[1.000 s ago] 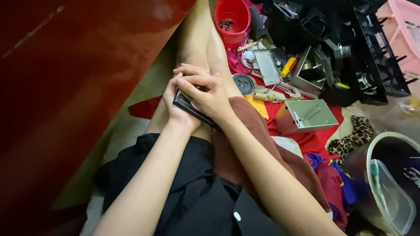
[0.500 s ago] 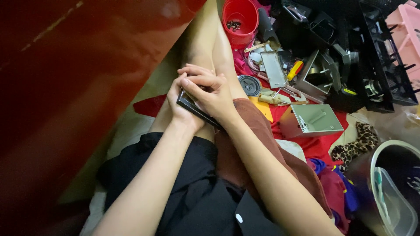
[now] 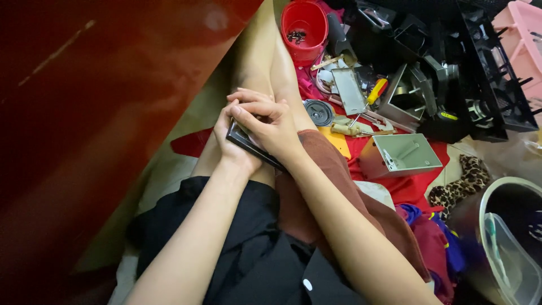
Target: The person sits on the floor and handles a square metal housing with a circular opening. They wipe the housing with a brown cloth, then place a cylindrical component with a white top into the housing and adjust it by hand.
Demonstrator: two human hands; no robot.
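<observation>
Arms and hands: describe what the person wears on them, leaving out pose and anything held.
Both forearms are bare, with no sleeves in view. The left hand and right hand are ungloved; no rings, watch or bracelets show on the fingers or wrists.

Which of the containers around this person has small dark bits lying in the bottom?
The red bucket at the top, beyond the knees. The open grey metal box on the red cloth and the clear plastic tub at lower right show no such bits.
</observation>
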